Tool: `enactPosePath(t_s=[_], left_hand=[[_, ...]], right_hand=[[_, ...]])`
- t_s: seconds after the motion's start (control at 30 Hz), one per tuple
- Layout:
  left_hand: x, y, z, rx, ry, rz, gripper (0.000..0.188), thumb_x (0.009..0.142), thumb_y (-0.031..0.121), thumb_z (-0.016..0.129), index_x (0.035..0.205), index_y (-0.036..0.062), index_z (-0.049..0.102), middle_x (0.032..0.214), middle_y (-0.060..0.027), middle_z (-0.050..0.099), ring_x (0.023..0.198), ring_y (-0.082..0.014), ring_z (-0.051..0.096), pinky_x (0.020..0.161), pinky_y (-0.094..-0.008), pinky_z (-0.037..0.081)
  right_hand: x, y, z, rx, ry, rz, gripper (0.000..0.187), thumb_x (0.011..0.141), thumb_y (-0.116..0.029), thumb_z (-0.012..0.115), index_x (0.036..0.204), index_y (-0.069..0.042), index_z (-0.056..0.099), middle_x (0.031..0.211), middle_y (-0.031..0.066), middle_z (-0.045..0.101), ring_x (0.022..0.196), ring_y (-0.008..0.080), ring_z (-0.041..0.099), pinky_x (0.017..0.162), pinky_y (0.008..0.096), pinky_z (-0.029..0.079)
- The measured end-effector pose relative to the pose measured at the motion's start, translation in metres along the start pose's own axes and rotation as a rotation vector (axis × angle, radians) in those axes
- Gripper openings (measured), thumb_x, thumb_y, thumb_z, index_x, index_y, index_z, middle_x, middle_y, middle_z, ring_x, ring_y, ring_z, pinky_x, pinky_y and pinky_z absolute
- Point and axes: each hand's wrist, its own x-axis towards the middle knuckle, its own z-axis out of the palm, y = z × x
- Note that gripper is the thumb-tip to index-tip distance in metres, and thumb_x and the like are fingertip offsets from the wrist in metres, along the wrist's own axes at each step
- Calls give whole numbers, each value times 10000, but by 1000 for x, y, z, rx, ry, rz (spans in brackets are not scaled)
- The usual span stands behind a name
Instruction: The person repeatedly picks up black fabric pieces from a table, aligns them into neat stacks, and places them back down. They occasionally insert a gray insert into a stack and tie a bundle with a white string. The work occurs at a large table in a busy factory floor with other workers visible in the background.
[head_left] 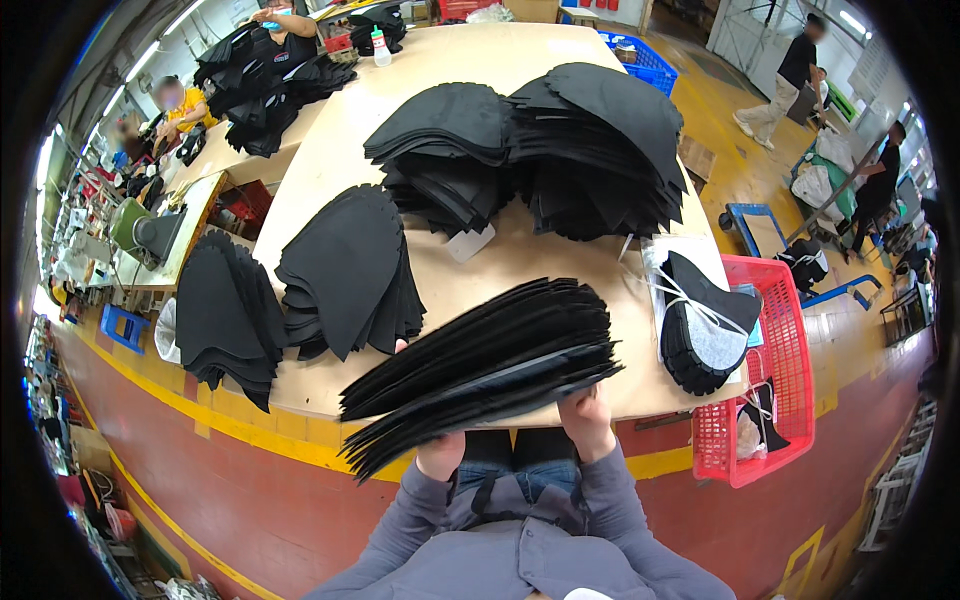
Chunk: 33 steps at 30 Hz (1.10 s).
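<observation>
A thick stack of black fabric pieces (480, 360) is held on edge over the table's near side, its many layers fanning a little at the left end. From below, my left hand (440, 455) grips the stack near its left part; a fingertip shows above it. My right hand (587, 415) is closed on the right end, its fingers partly hidden behind the fabric. Beyond the stack, two piles of like black pieces, one pile (345, 270) and another pile (228, 315), lie to the left. Two larger piles, a left one (440, 130) and a right one (600, 130), stand farther back.
A tied black-and-grey bundle (705, 330) lies at the table's (300, 190) right edge. Beside it is a red plastic basket (800, 400) with pieces inside. A bottle (381, 48) and a blue crate (655, 70) are at the back. Other people work or walk farther away.
</observation>
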Motion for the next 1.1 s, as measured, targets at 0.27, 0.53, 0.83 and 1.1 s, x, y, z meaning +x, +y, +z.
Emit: enactPosePath(t_s=[0.27, 0.53, 0.83, 1.1], left_hand=[[0, -1, 18, -110, 533, -250, 640, 929, 530, 582, 1376, 83, 491, 1389, -73, 520, 1300, -285, 455, 1121, -415, 329], [14, -17, -1, -553, 575, -1001, 761, 872, 676, 534, 1346, 80, 541, 1338, -141, 576, 1214, -348, 544, 1073, -534, 377], [-4, -15, 3, -149, 184, -826, 481, 978, 469, 474, 1118, 39, 635, 1025, -162, 667, 906, -302, 668, 788, -469, 569], [-4, -19, -17, -613, 459, -1007, 366, 995, 323, 474, 1019, -11, 622, 888, -153, 654, 788, -261, 681, 671, -368, 607]], right_hand=[[-9, -33, 46, -458, -114, -12, 1105, 733, -295, 834, 1547, -52, 128, 1507, 126, 337, 1363, 246, 386, 1159, 363, 248], [-6, -69, 61, -688, -230, 191, 538, 930, -138, 638, 1417, -14, 448, 1305, 87, 553, 1129, 158, 558, 994, 315, 443], [-22, -65, 74, -875, -245, 152, 466, 825, 7, 693, 1270, 8, 553, 1247, 107, 557, 1001, 162, 618, 896, 293, 508], [-23, -57, 84, -957, -330, 40, 484, 794, 15, 735, 1248, 18, 566, 1235, 127, 562, 1005, 180, 628, 891, 308, 529]])
